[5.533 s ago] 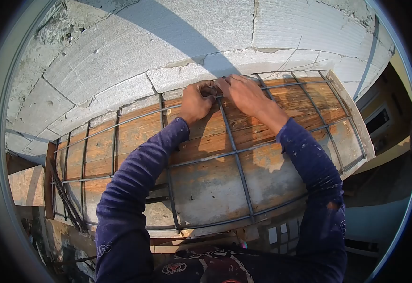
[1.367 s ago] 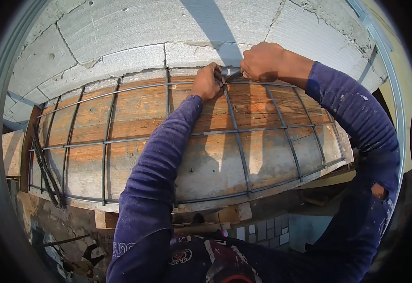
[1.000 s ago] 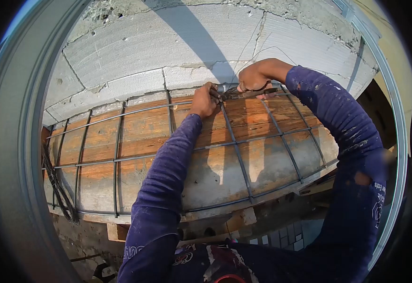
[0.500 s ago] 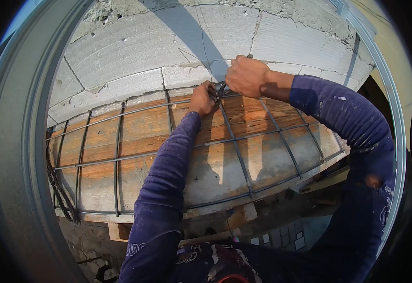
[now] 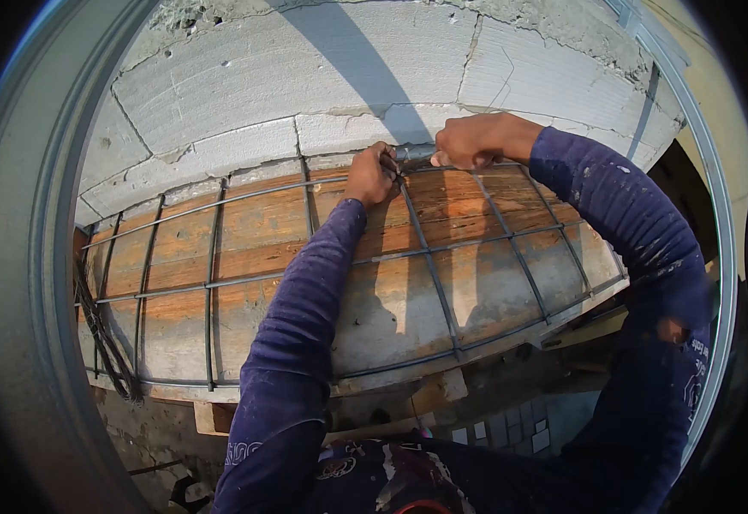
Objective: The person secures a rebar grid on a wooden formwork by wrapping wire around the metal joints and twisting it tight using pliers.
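Note:
My left hand [image 5: 372,174] is closed, fingertips pinched together at a crossing of the steel rebar grid [image 5: 425,250] beside the wall. What sits between those fingers is hidden. Just to its right, my right hand [image 5: 475,141] is closed with the palm down, around a dark pair of pincers that its fingers now mostly hide. Between the two hands runs the back bar, close to the wall's foot. A thin bent tie wire [image 5: 508,70] rises above my right hand, in front of the blocks.
A white block wall [image 5: 220,94] stands behind the grid. Wooden boards [image 5: 254,218] lie beneath the bars. A bundle of wire [image 5: 104,334] hangs over the left bars. Metal frame posts [image 5: 23,257] rise at the left and right [image 5: 708,163].
My right hand has turned palm down and moved slightly right and down, away from my left. The thin wire has swung from above the left hand to the upper right.

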`<state>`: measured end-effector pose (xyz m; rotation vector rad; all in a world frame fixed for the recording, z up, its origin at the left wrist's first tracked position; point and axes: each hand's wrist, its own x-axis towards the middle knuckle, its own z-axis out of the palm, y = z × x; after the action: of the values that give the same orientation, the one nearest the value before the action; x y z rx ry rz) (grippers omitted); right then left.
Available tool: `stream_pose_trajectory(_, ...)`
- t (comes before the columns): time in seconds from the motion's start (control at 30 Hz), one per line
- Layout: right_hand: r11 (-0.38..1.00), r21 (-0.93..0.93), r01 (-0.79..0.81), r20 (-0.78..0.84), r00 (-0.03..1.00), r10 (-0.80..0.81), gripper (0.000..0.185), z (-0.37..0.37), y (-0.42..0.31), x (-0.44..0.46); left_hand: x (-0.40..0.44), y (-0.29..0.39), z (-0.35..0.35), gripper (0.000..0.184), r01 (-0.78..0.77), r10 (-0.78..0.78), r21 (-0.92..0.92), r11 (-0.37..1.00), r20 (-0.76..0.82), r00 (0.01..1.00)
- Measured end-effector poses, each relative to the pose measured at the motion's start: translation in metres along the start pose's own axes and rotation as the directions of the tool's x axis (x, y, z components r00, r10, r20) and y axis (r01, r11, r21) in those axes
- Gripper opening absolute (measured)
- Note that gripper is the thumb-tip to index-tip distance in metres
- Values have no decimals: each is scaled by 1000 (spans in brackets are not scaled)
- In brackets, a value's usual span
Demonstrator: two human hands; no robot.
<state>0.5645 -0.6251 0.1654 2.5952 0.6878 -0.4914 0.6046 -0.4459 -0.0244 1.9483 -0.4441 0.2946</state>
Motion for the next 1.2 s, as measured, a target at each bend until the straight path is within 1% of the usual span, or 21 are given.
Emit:
stream_pose_trajectory(0.03,959,215,-185,176,973,148,55,-9,-10,-6,-3,-2,1,26,5,-5,14,1000,6,1000)
stream_pose_trajectory(0.07,931,298,-210,290,949,122,51,-7,-1,12,-5,-5,1,26,10,-10,31,999,14,1000)
stream_pose_trajectory(0.1,931,298,-211,278,952,127,51,-8,0,13,-3,-5,0,26,-1,1,36,999,9,1000)
stream_pose_trajectory(0.17,999,10,-38,207,978,36,51,-7,-8,11,-6,-5,3,26,1,-1,40,999,-11,1000)
stream_pose_trajectory(0.2,981,-158,113,188,979,-82,56,-2,-1,24,-3,-6,2,26,-2,2,40,999,-11,1000)
stream_pose_trajectory(0.23,981,-156,113,194,978,-82,56,3,3,27,-3,-6,2,25,11,-10,37,999,-9,1000)
stream_pose_trajectory(0.3,968,-236,80,-30,996,-89,53,15,9,32,-5,-6,3,25,34,-34,30,999,0,999)
stream_pose_trajectory(0.33,968,-235,86,-22,995,-94,53,13,6,27,-4,-8,4,25,28,-28,27,999,-6,1000)
stream_pose_trajectory(0.4,820,-546,173,-116,953,-279,40,5,-5,9,-2,-12,4,25,10,-10,17,1000,0,1000)
stream_pose_trajectory(0.53,778,-598,192,-196,906,-374,30,10,-5,12,-3,-10,5,25,5,-4,48,999,-13,1000)
stream_pose_trajectory(0.57,636,-760,135,-302,793,-529,28,15,-2,10,-4,-11,6,25,7,-6,46,999,-10,1000)
stream_pose_trajectory(0.6,479,-878,28,-351,643,-681,28,18,1,9,-5,-11,8,25,11,-10,46,999,-11,1000)
stream_pose_trajectory(0.63,475,-880,24,-351,641,-683,28,16,2,8,-4,-9,5,25,10,-9,49,999,-18,1000)
stream_pose_trajectory(0.7,592,-799,106,-280,806,-522,33,19,4,5,-4,-8,4,24,21,-20,40,999,-14,1000)
stream_pose_trajectory(0.73,593,-798,106,-279,808,-519,33,15,4,7,-3,-7,4,24,30,-30,33,999,-9,1000)
stream_pose_trajectory(0.8,805,-559,196,-125,941,-316,42,5,4,15,-1,-7,5,24,26,-26,20,999,-9,1000)
stream_pose_trajectory(0.9,854,-472,219,-155,933,-325,52,19,29,15,-6,-11,7,23,33,-33,21,999,-5,999)
stream_pose_trajectory(1.03,866,-465,187,-218,924,-316,59,26,30,15,-3,-9,3,24,28,-27,48,998,-16,999)
stream_pose_trajectory(1.13,896,-402,188,-99,964,-246,62,13,30,20,3,-3,3,22,8,-8,56,998,-17,1000)
stream_pose_trajectory(1.17,897,-393,201,-87,963,-254,62,17,24,20,-5,1,2,21,28,-27,68,997,-22,999)
stream_pose_trajectory(1.2,916,-356,187,-47,975,-217,61,11,22,21,-8,8,-1,26,91,-92,73,993,14,996)
